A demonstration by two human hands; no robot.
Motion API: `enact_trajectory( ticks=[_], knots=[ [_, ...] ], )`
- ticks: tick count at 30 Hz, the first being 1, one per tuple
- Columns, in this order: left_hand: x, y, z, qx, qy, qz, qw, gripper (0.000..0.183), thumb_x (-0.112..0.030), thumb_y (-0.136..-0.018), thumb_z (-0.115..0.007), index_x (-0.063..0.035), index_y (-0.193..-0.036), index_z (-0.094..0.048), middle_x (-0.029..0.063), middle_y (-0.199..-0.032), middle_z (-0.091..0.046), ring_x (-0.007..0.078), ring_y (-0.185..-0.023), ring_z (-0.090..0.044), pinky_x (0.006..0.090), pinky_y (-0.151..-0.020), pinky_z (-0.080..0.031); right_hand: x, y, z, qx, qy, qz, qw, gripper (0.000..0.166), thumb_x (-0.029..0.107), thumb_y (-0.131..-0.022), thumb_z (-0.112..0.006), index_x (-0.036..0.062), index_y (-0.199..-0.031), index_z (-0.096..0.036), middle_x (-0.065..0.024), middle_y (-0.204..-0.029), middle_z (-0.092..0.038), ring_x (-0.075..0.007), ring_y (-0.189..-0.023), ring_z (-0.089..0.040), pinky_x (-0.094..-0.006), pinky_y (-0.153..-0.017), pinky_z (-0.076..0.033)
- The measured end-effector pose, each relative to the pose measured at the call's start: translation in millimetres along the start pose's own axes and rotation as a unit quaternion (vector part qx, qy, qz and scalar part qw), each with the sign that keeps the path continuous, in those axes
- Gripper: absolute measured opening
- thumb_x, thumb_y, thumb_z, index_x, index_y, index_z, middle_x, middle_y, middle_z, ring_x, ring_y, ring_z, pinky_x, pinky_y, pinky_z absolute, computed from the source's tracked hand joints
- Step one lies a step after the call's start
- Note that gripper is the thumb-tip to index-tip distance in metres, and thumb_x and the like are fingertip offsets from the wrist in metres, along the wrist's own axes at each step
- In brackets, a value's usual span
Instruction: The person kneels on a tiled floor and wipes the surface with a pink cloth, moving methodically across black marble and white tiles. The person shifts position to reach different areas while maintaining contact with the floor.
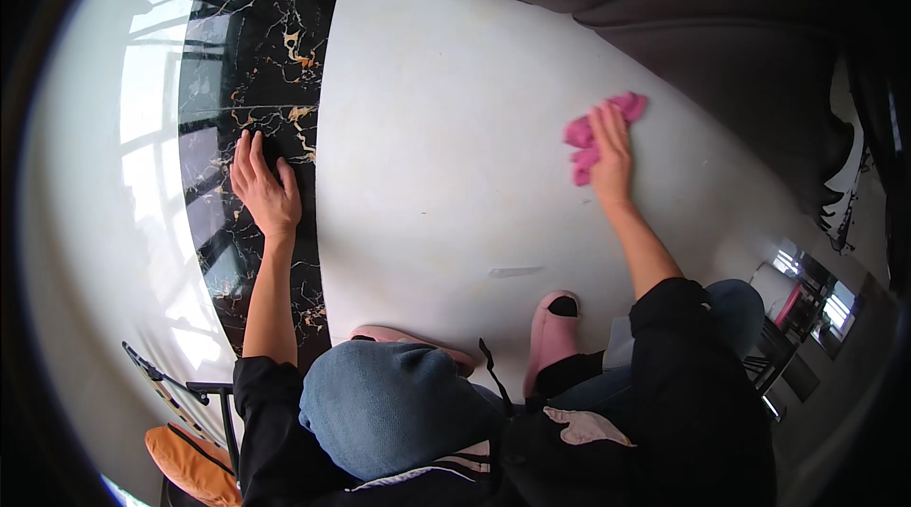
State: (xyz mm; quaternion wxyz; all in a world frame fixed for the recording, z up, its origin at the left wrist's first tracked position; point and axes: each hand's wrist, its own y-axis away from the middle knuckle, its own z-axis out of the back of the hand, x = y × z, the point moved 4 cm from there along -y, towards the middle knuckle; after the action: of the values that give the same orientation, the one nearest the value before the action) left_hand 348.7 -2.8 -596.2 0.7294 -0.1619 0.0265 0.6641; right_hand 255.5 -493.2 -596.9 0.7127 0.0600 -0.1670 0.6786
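Observation:
My right hand [611, 154] presses a crumpled pink cloth [583, 133] against the white floor [455, 144], its fingers lying over the fabric. Bits of the cloth stick out on both sides of the fingers. To the left, my left hand [266, 186] rests palm down on a black marble strip [274, 65] with white and gold veins. Its thumb stands apart from the fingers, and it holds nothing. A pale streak [515, 271] and a few small dark specks mark the white floor between my hands and my feet.
Dark grey draped material [676, 30] hangs low at the upper right. My pink slippers [554, 336] are on the floor below. Glossy white flooring [153, 172] reflects windows at left. A black metal frame [213, 393] and an orange object [188, 461] stand at lower left.

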Motion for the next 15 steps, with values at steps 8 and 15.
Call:
enact_trajectory(
  ticks=[8, 15],
  knots=[
    [-0.9, -0.6, 0.2, -0.008, 0.004, -0.009, 1.000, 0.048, -0.021, -0.090, -0.051, -0.0071, -0.136, -0.043, 0.0129, -0.143, -0.042, 0.0294, -0.135, -0.035, 0.0448, -0.111, -0.021, 0.7, -46.5, 84.6, -0.136, -0.072, -0.153, 0.976, 0.046, -0.014, -0.076, -0.043, 0.0008, -0.114, -0.064, -0.0149, -0.103, -0.068, -0.0238, -0.091, -0.066, -0.0302, -0.087, -0.049],
    [-5.9, 1.6, -8.9, -0.022, 0.016, -0.017, 0.999, 0.046, -0.024, -0.094, -0.048, -0.0094, -0.138, -0.042, 0.0104, -0.144, -0.041, 0.0274, -0.135, -0.035, 0.0447, -0.112, -0.021, 258.6, -63.0, -26.1, 0.135, -0.423, 0.071, 0.893, 0.037, -0.009, -0.077, -0.048, -0.0008, -0.112, -0.059, -0.0183, -0.112, -0.062, -0.0327, -0.112, -0.057, -0.0389, -0.099, -0.042]
  ],
)
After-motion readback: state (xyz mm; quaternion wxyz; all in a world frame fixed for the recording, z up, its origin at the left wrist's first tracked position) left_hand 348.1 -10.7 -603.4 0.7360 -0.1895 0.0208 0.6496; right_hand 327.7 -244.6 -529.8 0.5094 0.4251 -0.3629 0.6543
